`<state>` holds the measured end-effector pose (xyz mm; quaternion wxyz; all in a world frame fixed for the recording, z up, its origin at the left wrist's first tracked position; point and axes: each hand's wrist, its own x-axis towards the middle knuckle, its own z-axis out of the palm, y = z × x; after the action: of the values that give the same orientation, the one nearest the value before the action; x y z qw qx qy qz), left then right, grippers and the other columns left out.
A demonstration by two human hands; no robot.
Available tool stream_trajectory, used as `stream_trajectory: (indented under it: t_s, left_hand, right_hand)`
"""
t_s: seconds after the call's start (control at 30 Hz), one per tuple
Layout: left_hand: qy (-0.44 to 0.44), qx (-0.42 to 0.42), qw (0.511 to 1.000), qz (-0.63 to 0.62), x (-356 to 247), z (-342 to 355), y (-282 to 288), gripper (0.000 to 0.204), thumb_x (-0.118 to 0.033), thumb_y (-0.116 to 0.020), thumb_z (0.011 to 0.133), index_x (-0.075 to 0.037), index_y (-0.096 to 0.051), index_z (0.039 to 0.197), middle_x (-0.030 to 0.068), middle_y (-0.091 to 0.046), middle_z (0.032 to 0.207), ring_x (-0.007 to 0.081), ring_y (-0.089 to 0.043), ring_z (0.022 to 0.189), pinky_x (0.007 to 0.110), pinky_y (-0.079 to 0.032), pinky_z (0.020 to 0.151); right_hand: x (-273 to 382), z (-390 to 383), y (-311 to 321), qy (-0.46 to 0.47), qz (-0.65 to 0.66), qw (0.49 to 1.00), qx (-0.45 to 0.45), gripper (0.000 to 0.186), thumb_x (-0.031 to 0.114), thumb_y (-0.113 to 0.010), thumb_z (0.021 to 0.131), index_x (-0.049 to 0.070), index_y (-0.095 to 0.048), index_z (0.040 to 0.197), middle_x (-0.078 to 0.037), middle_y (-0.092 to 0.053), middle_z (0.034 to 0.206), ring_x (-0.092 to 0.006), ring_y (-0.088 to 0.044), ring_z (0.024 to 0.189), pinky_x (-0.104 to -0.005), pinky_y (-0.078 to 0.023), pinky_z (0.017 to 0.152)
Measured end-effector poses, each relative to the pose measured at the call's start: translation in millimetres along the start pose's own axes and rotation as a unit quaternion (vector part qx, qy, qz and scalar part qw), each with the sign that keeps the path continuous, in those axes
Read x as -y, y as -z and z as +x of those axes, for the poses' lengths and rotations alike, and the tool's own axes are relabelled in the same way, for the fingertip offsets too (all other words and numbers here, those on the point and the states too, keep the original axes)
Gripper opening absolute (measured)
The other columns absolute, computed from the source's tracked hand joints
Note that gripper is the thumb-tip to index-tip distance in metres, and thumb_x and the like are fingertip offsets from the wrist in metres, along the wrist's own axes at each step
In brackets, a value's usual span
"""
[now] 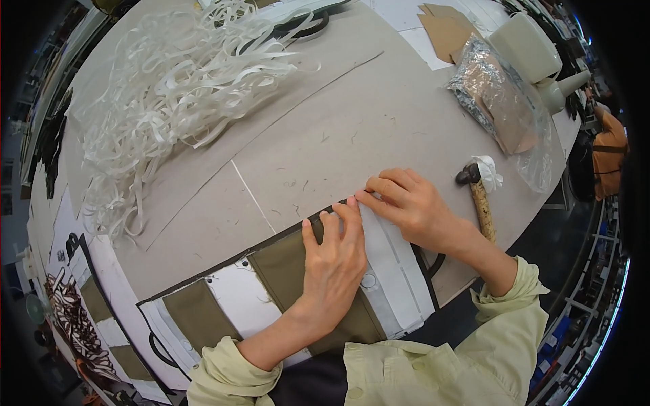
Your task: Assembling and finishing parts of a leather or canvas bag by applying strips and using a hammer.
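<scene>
An olive-and-white fabric panel [287,269] with dark edge binding lies along the near side of the table. My left hand [333,260] rests palm down across its olive middle, fingers stretched out and tips at the far edge. Close beside the left fingertips, my right hand [409,208] has its thumb and fingers pinched together on that bound edge, over the white right section. Whether anything small sits in the pinch is hidden. Small dark round fittings [245,263] show along the panel's far edge, and a dark looped handle [434,265] sticks out at its right end.
A heap of white ribbon [176,88] covers the far left. At right stand a hammer [481,203] with white wrapping at its head, a clear plastic bag [497,98], brown card pieces [447,32] and a white bottle [527,46]. Another striped panel [108,325] lies left.
</scene>
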<state>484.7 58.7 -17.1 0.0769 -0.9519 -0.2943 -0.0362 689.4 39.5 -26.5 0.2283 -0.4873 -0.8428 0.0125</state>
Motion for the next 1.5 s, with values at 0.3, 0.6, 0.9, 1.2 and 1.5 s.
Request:
stream_trajectory:
  t_s: [0.3, 0.6, 0.9, 1.2, 1.5]
  left_hand:
    - [-0.003, -0.015, 1.0, 0.0, 2.0, 2.2, 1.1, 0.056, -0.004, -0.067, 0.081, 0.011, -0.059, 0.134, 0.016, -0.055, 0.113, 0.0267, -0.058, 0.095, 0.044, -0.058, 0.091]
    - [-0.004, 0.027, 0.999, 0.027, -0.9, -0.2, 0.2, 0.057, -0.01, -0.066, 0.087, 0.004, -0.058, 0.142, 0.0156, -0.055, 0.122, 0.0263, -0.058, 0.107, 0.048, -0.055, 0.095]
    - [0.0, 0.028, 1.0, 0.013, -1.4, 0.2, 0.5, 0.057, -0.011, -0.066, 0.086, 0.004, -0.059, 0.14, 0.0157, -0.054, 0.123, 0.0261, -0.057, 0.108, 0.049, -0.055, 0.095]
    - [0.043, -0.09, 0.991, -0.091, 6.8, -8.7, -11.4, 0.057, 0.0, -0.064, 0.076, 0.01, -0.061, 0.132, 0.0162, -0.061, 0.117, 0.0277, -0.061, 0.097, 0.039, -0.056, 0.085]
    - [0.033, -0.124, 0.98, -0.151, 14.7, -14.8, -13.6, 0.057, 0.004, -0.062, 0.071, 0.013, -0.062, 0.127, 0.0166, -0.063, 0.116, 0.0284, -0.063, 0.101, 0.036, -0.055, 0.08]
  right_hand:
    - [6.0, -17.0, 6.1, -0.139, 0.116, 0.983, -0.022, 0.033, -0.002, -0.066, 0.073, -0.005, -0.067, 0.106, -0.014, -0.062, 0.107, -0.0319, -0.062, 0.1, -0.04, -0.053, 0.084]
    - [10.9, -10.8, -2.1, -0.091, 0.018, 0.995, -0.024, 0.039, -0.004, -0.064, 0.072, -0.005, -0.067, 0.111, -0.014, -0.062, 0.111, -0.0318, -0.06, 0.106, -0.0417, -0.051, 0.086]
    - [14.9, -4.1, 1.9, -0.039, -0.062, 0.997, 0.018, 0.034, 0.006, -0.064, 0.078, -0.007, -0.066, 0.11, -0.014, -0.061, 0.112, -0.0303, -0.059, 0.108, -0.0411, -0.05, 0.089]
    - [26.1, 2.4, -4.3, -0.029, -0.094, 0.995, 0.001, 0.034, 0.006, -0.065, 0.077, -0.012, -0.065, 0.107, -0.017, -0.062, 0.106, -0.032, -0.06, 0.106, -0.043, -0.049, 0.091]
    - [34.1, 5.0, -9.9, -0.089, 0.008, 0.996, -0.027, 0.039, -0.002, -0.062, 0.073, -0.01, -0.066, 0.111, -0.016, -0.062, 0.111, -0.0326, -0.06, 0.106, -0.0436, -0.049, 0.093]
